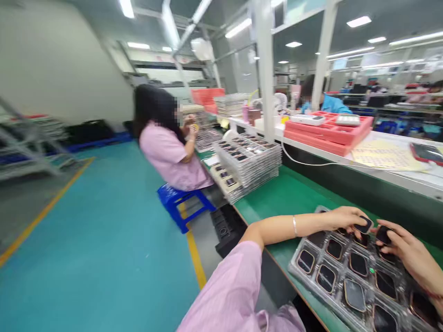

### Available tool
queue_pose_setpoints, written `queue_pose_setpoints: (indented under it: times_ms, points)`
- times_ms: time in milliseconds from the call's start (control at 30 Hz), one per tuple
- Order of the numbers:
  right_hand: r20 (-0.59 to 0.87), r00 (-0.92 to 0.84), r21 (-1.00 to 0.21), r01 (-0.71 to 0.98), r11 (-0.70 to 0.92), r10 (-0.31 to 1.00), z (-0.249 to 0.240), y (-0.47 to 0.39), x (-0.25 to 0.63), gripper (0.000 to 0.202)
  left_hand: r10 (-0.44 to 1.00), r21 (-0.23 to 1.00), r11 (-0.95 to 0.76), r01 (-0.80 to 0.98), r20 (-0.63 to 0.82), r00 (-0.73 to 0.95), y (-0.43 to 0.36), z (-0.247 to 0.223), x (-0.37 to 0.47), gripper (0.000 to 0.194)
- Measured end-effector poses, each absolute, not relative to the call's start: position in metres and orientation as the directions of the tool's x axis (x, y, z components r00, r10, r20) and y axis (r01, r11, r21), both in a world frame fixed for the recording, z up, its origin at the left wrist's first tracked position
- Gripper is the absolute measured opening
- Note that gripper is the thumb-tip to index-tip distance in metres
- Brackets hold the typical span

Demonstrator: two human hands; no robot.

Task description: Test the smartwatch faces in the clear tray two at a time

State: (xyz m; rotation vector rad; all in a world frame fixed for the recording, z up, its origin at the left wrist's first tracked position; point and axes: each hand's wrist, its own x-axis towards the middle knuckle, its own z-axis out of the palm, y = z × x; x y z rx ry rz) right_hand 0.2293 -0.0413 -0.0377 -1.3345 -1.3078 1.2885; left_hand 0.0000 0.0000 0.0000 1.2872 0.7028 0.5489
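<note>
In the head view my left hand (348,217) reaches across a clear plastic tray (294,265) at the lower right. Its fingers are closed on a dark, rounded-square smartwatch body (364,225). Close beside it, my right hand (403,244) grips a second smartwatch body (383,235) between thumb and fingers. Both pieces are held just above the tray's far part. Several similar watch bodies with black faces and gold-coloured rims, such as this one (358,263), lie in the tray's pockets. My hands and forearms cover some of the pockets.
Stacked trays of watch bodies (249,161) stand farther along the green bench (294,184). Red trays (325,133), papers (386,154) and a phone (427,153) lie on the raised white shelf. A co-worker in pink (166,152) sits on a blue stool (185,203) to the left.
</note>
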Motion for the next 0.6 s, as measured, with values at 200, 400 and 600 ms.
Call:
queue_pose_setpoints:
  times_ms: [200,400,600]
  points:
    - [-0.053,-0.064,-0.988,0.150,-0.043,0.996,-0.017,-0.053,0.209,0.044,0.745,0.977,0.209,-0.029,-0.140,0.652,0.005,-0.016,0.001,0.031]
    - [-0.071,-0.103,-0.982,0.179,-0.052,0.992,-0.016,-0.052,0.205,0.041,0.749,0.992,0.125,-0.006,-0.091,0.656,0.004,-0.021,-0.004,0.048]
    - [-0.053,-0.098,-0.991,0.125,-0.041,0.994,-0.016,-0.054,0.207,0.037,0.763,0.997,0.075,-0.025,-0.042,0.645,0.001,-0.022,-0.008,0.040]
